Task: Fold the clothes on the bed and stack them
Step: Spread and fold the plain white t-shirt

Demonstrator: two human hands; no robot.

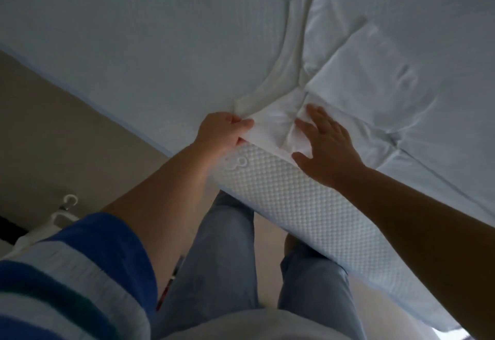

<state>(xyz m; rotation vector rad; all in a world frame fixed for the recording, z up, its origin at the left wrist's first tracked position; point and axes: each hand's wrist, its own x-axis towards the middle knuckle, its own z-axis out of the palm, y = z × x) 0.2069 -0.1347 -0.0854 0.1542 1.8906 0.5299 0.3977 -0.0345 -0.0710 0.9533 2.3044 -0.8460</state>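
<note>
A person in light blue jeans (214, 254) and a blue-and-white striped sleeve (72, 272) stands at the near edge of a bed (134, 32) covered with a pale sheet, its white dimpled mattress side (294, 200) pressed against the legs. A white cloth garment (348, 72) lies spread and creased on the bed, reaching from the near edge back toward the far side, with one flap folded over its middle. The left hand (222, 133) pinches the garment's near corner right at the edge of the bed, thumb and fingers curled on the fabric. The right hand (324, 144) rests flat on the garment just beside it, fingers straight and spread, pressing the cloth down. A white plastic hanger hook (70, 200) shows on the floor beside the bed.
</note>
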